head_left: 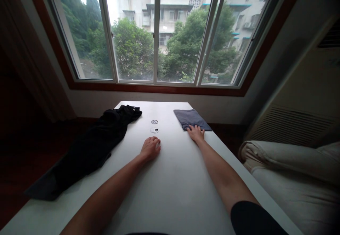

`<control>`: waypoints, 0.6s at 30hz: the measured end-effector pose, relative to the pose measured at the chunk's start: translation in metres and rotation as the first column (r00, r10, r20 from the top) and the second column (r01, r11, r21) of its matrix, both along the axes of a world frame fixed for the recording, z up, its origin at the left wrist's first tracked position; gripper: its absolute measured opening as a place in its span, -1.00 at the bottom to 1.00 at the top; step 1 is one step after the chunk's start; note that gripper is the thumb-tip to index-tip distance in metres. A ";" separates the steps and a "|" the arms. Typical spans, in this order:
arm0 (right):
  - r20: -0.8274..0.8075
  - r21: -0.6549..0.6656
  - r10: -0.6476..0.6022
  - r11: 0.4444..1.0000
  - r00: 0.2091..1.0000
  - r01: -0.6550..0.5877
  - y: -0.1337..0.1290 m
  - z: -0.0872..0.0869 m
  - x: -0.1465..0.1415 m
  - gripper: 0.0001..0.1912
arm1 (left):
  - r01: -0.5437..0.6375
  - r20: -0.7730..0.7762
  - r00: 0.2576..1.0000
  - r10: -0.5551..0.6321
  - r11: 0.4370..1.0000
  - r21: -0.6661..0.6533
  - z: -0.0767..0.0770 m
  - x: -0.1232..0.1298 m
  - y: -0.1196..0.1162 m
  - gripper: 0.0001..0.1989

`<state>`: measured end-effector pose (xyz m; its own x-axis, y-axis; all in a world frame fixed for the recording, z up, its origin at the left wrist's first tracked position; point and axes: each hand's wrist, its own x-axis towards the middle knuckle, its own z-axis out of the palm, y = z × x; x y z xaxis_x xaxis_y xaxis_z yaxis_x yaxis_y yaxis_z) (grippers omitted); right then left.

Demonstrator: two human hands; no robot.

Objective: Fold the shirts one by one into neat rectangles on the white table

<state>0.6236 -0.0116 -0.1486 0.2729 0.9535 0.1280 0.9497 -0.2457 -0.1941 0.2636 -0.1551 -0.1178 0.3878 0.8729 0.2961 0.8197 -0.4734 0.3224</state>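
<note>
My right hand [196, 133] lies with spread fingers on the near edge of a flat grey cloth [191, 118] at the right side of the white table [170, 192]. Resting on the tabletop near the middle is my left hand [151, 147], its fingers curled together; whether anything is under them is hidden. Two small round pieces, one patterned [154, 122] and one pale with a dark spot [154, 130], lie just beyond my left hand. A black garment [90, 146] is spread along the table's left side, and its near end reaches the left edge.
A sofa [297, 171] with light covers stands to the right of the table. Beyond the far table edge is a wall with a wide window [156, 33]. A curtain [34, 57] hangs at the left.
</note>
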 end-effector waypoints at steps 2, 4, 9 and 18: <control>-0.004 0.032 -0.026 0.999 1.000 0.026 -0.001 -0.001 -0.001 -0.40 | 0.004 0.010 1.000 -0.004 1.000 -0.004 0.002 0.000 -0.001 -0.68; -0.016 0.053 -0.047 0.997 0.999 0.048 -0.001 -0.001 0.001 -0.41 | 0.007 0.021 1.000 -0.007 1.000 -0.004 0.003 0.001 -0.001 -0.69; -0.110 0.049 -0.066 0.996 0.992 0.072 0.001 -0.004 0.014 -0.43 | -0.004 0.083 0.997 0.005 1.000 -0.011 -0.001 -0.005 0.006 -0.72; -0.149 0.246 0.019 0.969 0.989 0.019 -0.011 0.003 0.015 -0.55 | -0.456 0.276 0.874 0.401 0.872 0.176 0.032 -0.068 0.049 -0.75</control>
